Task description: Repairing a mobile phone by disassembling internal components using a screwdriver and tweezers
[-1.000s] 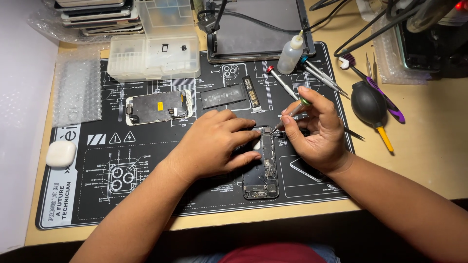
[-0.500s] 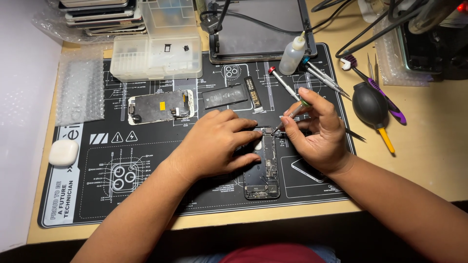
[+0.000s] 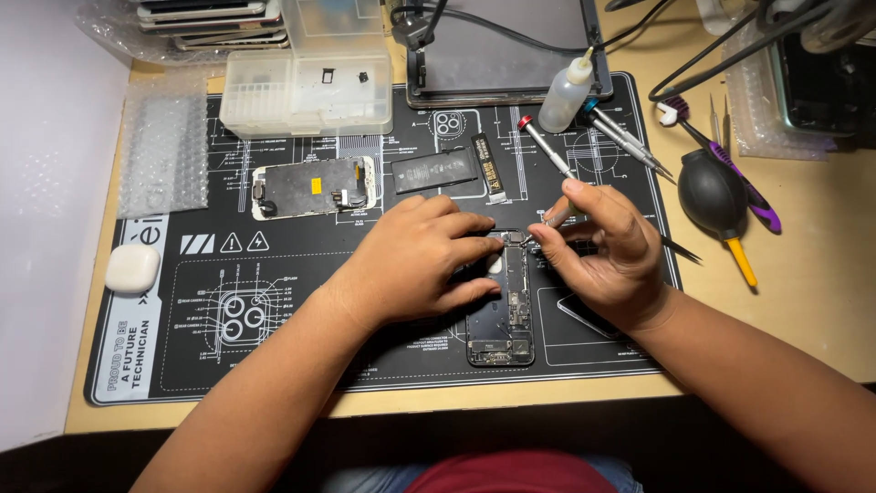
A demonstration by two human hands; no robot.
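- The opened phone body (image 3: 500,310) lies just below the centre of the frame on the black repair mat (image 3: 274,365), its innards bared and its upper end partly hidden under the fingers.
- It is pinned by the left hand (image 3: 415,260), laid flat with the fingers spread over its upper left edge; nothing is enclosed in that grip, it only presses down.
- A slim screwdriver (image 3: 546,153) with a red cap is pinched in the right hand (image 3: 602,251); that grip is closed on the shaft, and the tip is set at the phone's top edge.
- The step appears to be the turning of a small screw. The driver is best kept upright over the screw and pressed lightly, so that the head is not stripped.
- The body should be held from sliding, and any freed screw kept on the mat.
- In the upper middle, a detached battery (image 3: 434,170) and a screen assembly (image 3: 315,187) lie apart.
- At right, on the table (image 3: 821,274), a black air blower (image 3: 712,190) rests.
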